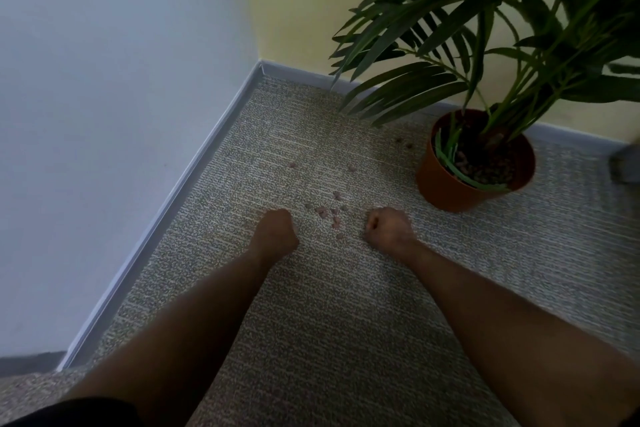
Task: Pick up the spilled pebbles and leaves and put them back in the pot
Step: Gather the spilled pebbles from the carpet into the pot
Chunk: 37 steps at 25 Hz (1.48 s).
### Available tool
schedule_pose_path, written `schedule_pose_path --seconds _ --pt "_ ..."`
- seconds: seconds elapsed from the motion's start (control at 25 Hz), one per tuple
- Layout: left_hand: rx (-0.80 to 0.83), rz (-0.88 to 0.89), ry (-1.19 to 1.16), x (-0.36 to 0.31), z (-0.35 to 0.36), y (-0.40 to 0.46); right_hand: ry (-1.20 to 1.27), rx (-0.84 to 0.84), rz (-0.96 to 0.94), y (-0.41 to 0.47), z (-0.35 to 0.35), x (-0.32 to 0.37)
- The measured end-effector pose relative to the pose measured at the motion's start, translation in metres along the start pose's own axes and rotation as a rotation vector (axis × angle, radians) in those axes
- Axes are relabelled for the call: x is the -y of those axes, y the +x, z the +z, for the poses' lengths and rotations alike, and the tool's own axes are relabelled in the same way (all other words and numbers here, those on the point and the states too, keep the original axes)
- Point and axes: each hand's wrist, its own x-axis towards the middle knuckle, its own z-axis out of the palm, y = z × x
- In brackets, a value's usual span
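Several small brown pebbles (329,213) lie scattered on the grey carpet, most of them between my two hands. A few more pebbles (403,142) lie nearer the wall. The orange pot (446,189) stands at the right with a green palm-like plant (460,28) in it and pebbles inside. My left hand (277,232) rests on the carpet left of the pebbles, fingers curled in a fist. My right hand (389,230) rests to their right, also fisted. Whether either fist holds pebbles is hidden.
The carpet (311,322) runs into a room corner with a grey skirting board (194,177) along a pale wall on the left and a yellow wall behind. A dark object (625,166) sits at the right edge. Fronds overhang the floor near the pot.
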Motion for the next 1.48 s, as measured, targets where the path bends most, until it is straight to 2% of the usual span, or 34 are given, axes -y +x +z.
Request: schedule_pose_path --seconds 0.04,0.12,0.2,0.28,0.44,0.64,0.84,1.04,1.2,1.32,1.48 --pt "0.02 -0.066 -0.127 -0.012 -0.002 -0.003 0.211 0.029 0.067 -0.006 -0.002 0.003" --pt "0.109 -0.165 -0.541 -0.042 -0.008 -0.007 0.632 0.12 0.175 -0.017 -0.012 0.015" --pt "0.224 -0.203 -0.854 -0.079 -0.02 -0.011 0.919 0.188 0.241 -0.022 -0.032 0.028" --pt "0.308 -0.223 -1.01 -0.115 -0.034 -0.015 0.987 0.201 0.256 -0.022 -0.06 0.036" --pt "0.373 -0.21 -1.242 -0.185 -0.058 -0.005 0.888 0.118 0.242 -0.021 -0.123 0.025" --pt "0.391 -0.126 -1.317 -0.262 -0.067 0.022 0.952 -0.111 0.298 -0.011 -0.19 -0.011" --pt "0.39 -0.141 -1.214 -0.303 -0.047 0.037 0.886 -0.336 0.362 -0.004 -0.195 -0.047" --pt "0.36 -0.117 -1.246 -0.297 -0.048 0.038 0.665 -0.443 0.388 -0.013 -0.189 -0.059" --pt "0.297 0.013 -1.334 -0.265 -0.064 0.03 0.753 -0.569 0.351 -0.015 -0.182 -0.041" --pt "0.171 -0.002 -1.237 -0.236 -0.073 0.028 0.735 -0.54 0.249 -0.016 -0.17 -0.023" --pt "0.073 -0.002 -0.977 -0.179 -0.072 0.027 0.654 -0.33 0.113 -0.017 -0.141 0.002"
